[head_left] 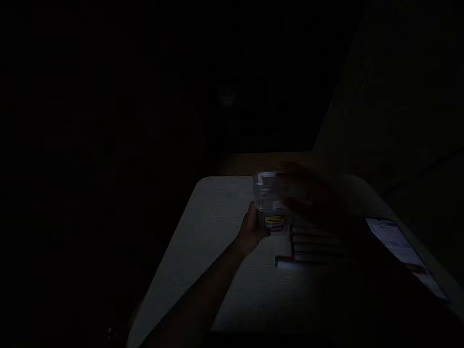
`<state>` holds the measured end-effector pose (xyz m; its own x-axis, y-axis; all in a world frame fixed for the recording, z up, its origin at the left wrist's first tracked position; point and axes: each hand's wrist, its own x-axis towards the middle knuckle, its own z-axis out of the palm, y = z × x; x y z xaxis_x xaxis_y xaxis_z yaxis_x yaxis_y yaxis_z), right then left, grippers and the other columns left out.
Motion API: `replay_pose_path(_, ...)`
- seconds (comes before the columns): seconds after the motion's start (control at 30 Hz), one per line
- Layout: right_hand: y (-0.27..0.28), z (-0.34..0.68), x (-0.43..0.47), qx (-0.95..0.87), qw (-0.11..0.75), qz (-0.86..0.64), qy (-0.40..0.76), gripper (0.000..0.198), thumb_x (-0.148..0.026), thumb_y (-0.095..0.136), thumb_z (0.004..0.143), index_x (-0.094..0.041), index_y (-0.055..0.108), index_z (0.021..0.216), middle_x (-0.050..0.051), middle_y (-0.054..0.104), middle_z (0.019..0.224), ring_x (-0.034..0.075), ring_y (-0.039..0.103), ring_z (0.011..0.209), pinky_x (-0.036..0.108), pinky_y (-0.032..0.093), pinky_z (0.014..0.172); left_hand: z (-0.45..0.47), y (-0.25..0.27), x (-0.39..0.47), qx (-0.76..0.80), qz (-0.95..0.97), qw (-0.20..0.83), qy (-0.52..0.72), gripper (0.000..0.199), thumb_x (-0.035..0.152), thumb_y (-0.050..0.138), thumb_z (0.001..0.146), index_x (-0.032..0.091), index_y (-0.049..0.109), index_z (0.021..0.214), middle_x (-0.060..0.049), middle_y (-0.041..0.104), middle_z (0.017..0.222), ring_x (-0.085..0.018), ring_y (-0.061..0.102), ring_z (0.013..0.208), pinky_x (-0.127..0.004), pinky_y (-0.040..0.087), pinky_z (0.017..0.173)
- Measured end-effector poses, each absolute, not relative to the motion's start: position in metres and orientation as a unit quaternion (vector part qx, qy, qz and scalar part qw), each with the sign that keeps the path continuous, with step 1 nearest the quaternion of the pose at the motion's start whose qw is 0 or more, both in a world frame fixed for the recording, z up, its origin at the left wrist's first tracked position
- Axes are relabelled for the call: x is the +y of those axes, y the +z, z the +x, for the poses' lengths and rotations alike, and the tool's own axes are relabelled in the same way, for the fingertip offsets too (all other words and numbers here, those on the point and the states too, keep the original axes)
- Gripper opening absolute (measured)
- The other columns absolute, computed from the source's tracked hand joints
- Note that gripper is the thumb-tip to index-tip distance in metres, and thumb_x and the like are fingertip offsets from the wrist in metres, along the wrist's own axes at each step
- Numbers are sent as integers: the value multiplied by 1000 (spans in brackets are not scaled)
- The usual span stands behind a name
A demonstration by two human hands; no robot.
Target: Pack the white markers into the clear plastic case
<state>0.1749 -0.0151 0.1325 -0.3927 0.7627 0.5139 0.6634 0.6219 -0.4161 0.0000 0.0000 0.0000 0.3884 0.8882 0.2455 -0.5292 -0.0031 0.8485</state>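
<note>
My left hand (251,232) is wrapped round the lower left side of a clear plastic box (266,198), which stands out above the table. A yellow and dark label (275,223) shows on the box's near side. My right hand (308,191) is at the upper right of the box, dark and smeared by motion. Its fingers reach across the box's right side, but whether they grip it cannot be made out. Just below and right of the box, several slim stick-like things (315,245), perhaps pens or markers, lie side by side. One pale one (290,264) lies nearest me.
The scene is very dark. A white table (210,212) with rounded corners lies under my hands. On its right side is a phone (395,241) with a lit screen, partly covered by my right arm. A wall (406,121) rises at the right.
</note>
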Motion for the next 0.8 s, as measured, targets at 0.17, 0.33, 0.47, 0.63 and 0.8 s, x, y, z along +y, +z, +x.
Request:
replay_pose_path(0.17, 125, 176, -17, -826, 397, -391, 82, 43, -43, 54, 85, -21, 54, 122, 4, 39, 141, 15, 36, 134, 32, 40, 108, 0, -1, 2, 192, 486, 677, 518, 72, 6, 67, 46, 22, 48, 114, -1, 59, 108, -27, 52, 109, -37, 40, 91)
replay_pose_path(0.33, 127, 174, -22, -854, 363, -371, -32, 43, -39, 50, 88, -20, 52, 126, 7, 38, 142, 16, 38, 131, 32, 42, 106, -2, -14, 9, 192, 493, 684, 502, 77, 5, 65, 47, 22, 44, 120, -3, 57, 112, -29, 51, 112, -38, 41, 90)
replay_pose_path(0.47, 124, 169, -31, -858, 350, -337, -166, 34, -24, 48, 89, -18, 54, 122, 12, 41, 138, 21, 36, 133, 41, 42, 105, -2, -16, 10, 190, 489, 689, 501, 79, 4, 64, 48, 22, 42, 122, -4, 55, 116, -29, 48, 117, -39, 40, 93)
replay_pose_path(0.63, 111, 167, -38, -843, 380, -309, -221, 32, -10, 45, 85, -18, 53, 115, 11, 51, 128, 22, 34, 135, 40, 47, 99, 0, -11, 7, 186, 482, 693, 503, 79, 2, 63, 47, 23, 41, 120, -3, 54, 117, -28, 46, 119, -39, 37, 96)
replay_pose_path(0.8, 109, 162, -43, -814, 444, -332, -172, 18, -14, 53, 84, -17, 56, 101, 8, 58, 119, 18, 45, 126, 34, 50, 97, 1, -8, 6, 179, 474, 703, 500, 79, 1, 61, 48, 24, 39, 120, -4, 53, 116, -27, 48, 116, -39, 40, 93)
